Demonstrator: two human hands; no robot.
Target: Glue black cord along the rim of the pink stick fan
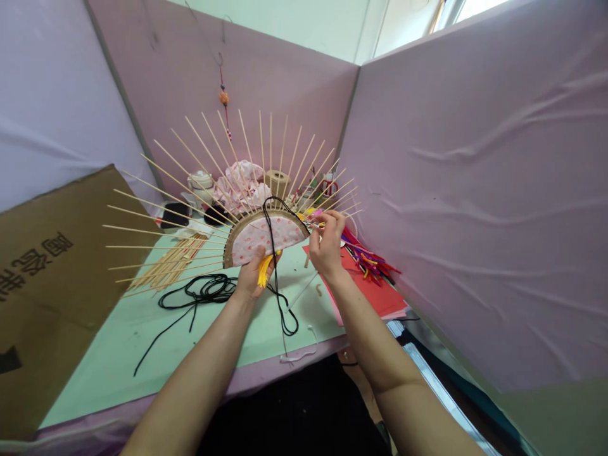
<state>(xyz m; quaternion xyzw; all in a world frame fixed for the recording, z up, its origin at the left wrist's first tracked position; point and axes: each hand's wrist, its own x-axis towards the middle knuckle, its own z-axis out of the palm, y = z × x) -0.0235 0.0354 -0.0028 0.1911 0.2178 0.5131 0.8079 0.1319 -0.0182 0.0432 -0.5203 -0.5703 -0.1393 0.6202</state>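
A half-round cardboard piece [240, 229], faced with pink dotted fabric [289, 229], has thin wooden sticks [244, 136] fanning out from its curved edge. My left hand [251, 273] grips it by its lower edge, the thumb on the fabric. Yellow strands [265, 271] hang down at that hand. At the piece's right end my right hand [327, 244] is pinched together beside the edge; what lies between the fingertips is too small to make out. A black cord [272, 234] loops over the front of the fabric and hangs down to the table.
Coiled black cord [209, 291] and a bundle of sticks [173, 259] lie on the green table [118, 354]. Red paper [375, 288] with colourful pipe cleaners [363, 253] is at the right. Pink fabric [242, 183] sits behind. A cardboard sheet [52, 272] leans at the left.
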